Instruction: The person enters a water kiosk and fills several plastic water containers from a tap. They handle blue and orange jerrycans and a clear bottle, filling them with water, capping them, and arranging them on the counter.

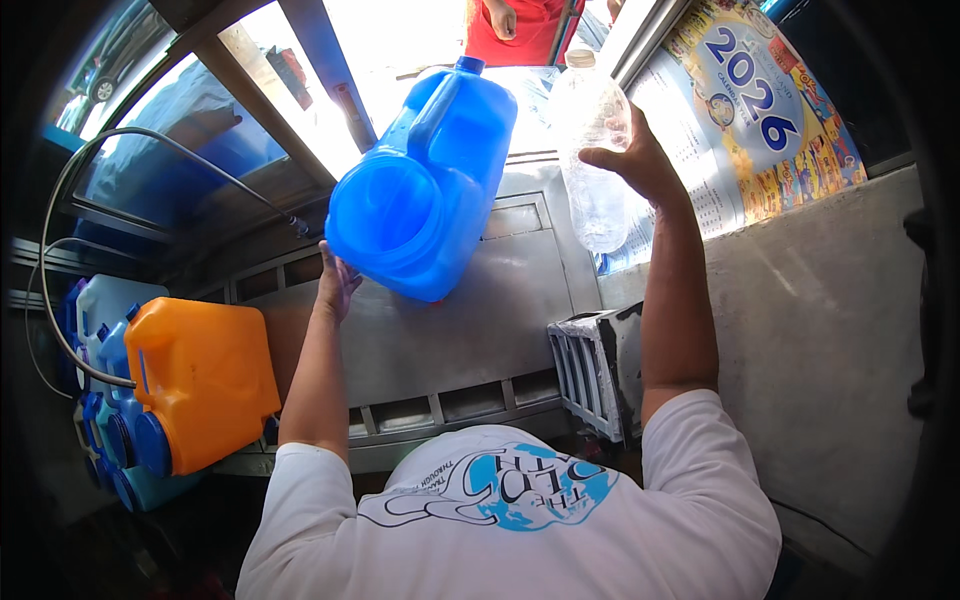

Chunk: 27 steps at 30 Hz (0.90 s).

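Up at the open window, both hands are raised and well apart, each on its own container. The left hand (336, 285) presses its palm and fingers against the lower edge of a big blue water jug (420, 190), which is tilted with its round base toward the camera and its capped neck pointing away toward the window; whether the jug's lower corner rests on the steel bench (470, 330) or hangs just above it I cannot tell. The right hand (632, 160) is higher and further right, fingers curled around the side of a clear plastic bottle (594, 160) held upright just beside the jug's top. Behind that bottle, a colourful calendar poster (750, 120) hangs on the wall. Beyond the window stands a person in a red top (520, 30). Low at the left, well away from both hands, an orange jerrycan (205, 385) lies among pale blue containers (110, 310), with a thin dark hose (170, 150) looping above them.
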Each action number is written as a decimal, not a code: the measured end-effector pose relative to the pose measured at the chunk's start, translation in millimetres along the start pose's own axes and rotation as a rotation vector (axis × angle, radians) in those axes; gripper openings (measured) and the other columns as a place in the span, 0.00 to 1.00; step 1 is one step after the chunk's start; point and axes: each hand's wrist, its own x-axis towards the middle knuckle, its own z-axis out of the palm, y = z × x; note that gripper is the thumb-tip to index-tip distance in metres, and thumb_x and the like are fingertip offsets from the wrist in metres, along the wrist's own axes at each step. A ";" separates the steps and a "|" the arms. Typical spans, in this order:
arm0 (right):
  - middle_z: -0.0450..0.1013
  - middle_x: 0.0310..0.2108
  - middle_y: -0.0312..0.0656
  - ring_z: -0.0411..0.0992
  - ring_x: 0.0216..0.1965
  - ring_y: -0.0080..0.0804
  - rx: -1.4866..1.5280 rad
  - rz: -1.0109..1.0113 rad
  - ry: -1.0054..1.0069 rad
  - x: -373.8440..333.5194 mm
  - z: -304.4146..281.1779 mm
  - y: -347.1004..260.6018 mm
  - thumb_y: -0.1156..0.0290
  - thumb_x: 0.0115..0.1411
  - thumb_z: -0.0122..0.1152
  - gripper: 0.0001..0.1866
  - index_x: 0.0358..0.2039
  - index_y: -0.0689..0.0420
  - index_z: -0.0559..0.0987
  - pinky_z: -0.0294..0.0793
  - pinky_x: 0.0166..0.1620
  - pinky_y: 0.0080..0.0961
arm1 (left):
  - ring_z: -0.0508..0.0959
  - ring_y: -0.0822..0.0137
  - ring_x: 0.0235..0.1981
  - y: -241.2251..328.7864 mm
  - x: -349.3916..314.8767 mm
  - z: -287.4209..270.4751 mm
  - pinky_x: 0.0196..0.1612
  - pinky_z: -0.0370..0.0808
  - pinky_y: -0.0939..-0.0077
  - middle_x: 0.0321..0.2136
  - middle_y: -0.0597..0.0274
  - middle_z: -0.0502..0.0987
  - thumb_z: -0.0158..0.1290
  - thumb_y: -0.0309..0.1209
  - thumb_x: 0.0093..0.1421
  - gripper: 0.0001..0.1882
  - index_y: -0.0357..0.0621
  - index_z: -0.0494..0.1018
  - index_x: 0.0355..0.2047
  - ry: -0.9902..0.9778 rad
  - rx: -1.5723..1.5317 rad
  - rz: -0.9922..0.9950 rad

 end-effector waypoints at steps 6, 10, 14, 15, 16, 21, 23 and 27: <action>0.61 0.56 0.57 0.63 0.57 0.45 0.291 0.247 0.270 -69.0 24.1 -9.0 0.63 0.42 0.75 0.53 0.62 0.66 0.52 0.66 0.58 0.38 | 0.48 0.48 0.68 35.6 54.1 116.4 0.64 0.49 0.43 0.69 0.50 0.43 0.32 0.82 0.43 0.63 0.52 0.43 0.69 -0.240 0.080 -0.080; 0.60 0.57 0.60 0.61 0.58 0.48 0.242 0.361 0.293 -93.5 26.0 -1.1 0.65 0.43 0.74 0.53 0.63 0.64 0.51 0.65 0.58 0.39 | 0.46 0.48 0.69 34.4 53.6 172.1 0.64 0.49 0.41 0.69 0.50 0.42 0.32 0.83 0.42 0.64 0.51 0.41 0.69 -0.247 0.083 -0.057; 0.58 0.58 0.61 0.60 0.60 0.47 0.336 0.376 0.356 -117.6 24.4 4.8 0.67 0.44 0.72 0.52 0.64 0.63 0.50 0.65 0.59 0.40 | 0.48 0.47 0.68 27.8 47.2 196.5 0.65 0.45 0.42 0.69 0.51 0.43 0.28 0.84 0.42 0.63 0.55 0.39 0.70 -0.261 0.100 -0.069; 0.58 0.58 0.60 0.59 0.60 0.47 0.339 0.393 0.382 -125.7 25.8 3.5 0.67 0.45 0.72 0.52 0.64 0.63 0.50 0.65 0.59 0.40 | 0.46 0.45 0.68 25.9 44.2 196.2 0.65 0.45 0.42 0.69 0.50 0.40 0.27 0.83 0.43 0.62 0.55 0.36 0.70 -0.303 0.118 -0.065; 0.57 0.59 0.60 0.59 0.61 0.46 0.342 0.408 0.409 -133.5 27.8 1.0 0.67 0.45 0.73 0.52 0.64 0.63 0.50 0.65 0.59 0.40 | 0.45 0.43 0.68 25.8 42.0 196.3 0.65 0.44 0.41 0.70 0.50 0.36 0.26 0.82 0.45 0.61 0.55 0.33 0.70 -0.345 0.136 -0.057; 0.57 0.60 0.53 0.57 0.62 0.43 0.447 0.302 0.575 -184.5 48.5 -35.7 0.66 0.46 0.73 0.51 0.64 0.60 0.50 0.61 0.62 0.40 | 0.51 0.45 0.67 16.5 34.7 205.6 0.66 0.44 0.45 0.68 0.46 0.46 0.28 0.81 0.46 0.59 0.55 0.42 0.69 -0.333 0.175 -0.008; 0.58 0.60 0.50 0.57 0.61 0.42 0.418 0.212 0.587 -202.3 59.6 -48.4 0.67 0.47 0.73 0.50 0.64 0.59 0.51 0.59 0.63 0.40 | 0.52 0.45 0.66 16.0 32.2 208.0 0.66 0.46 0.44 0.68 0.48 0.48 0.27 0.81 0.48 0.58 0.55 0.43 0.69 -0.378 0.222 0.034; 0.59 0.59 0.48 0.58 0.61 0.40 0.310 0.103 0.376 -232.6 91.2 -72.3 0.68 0.45 0.74 0.50 0.63 0.58 0.52 0.59 0.63 0.40 | 0.57 0.48 0.65 17.4 14.1 192.6 0.65 0.50 0.47 0.67 0.49 0.52 0.29 0.79 0.50 0.57 0.53 0.43 0.69 -0.397 0.352 0.067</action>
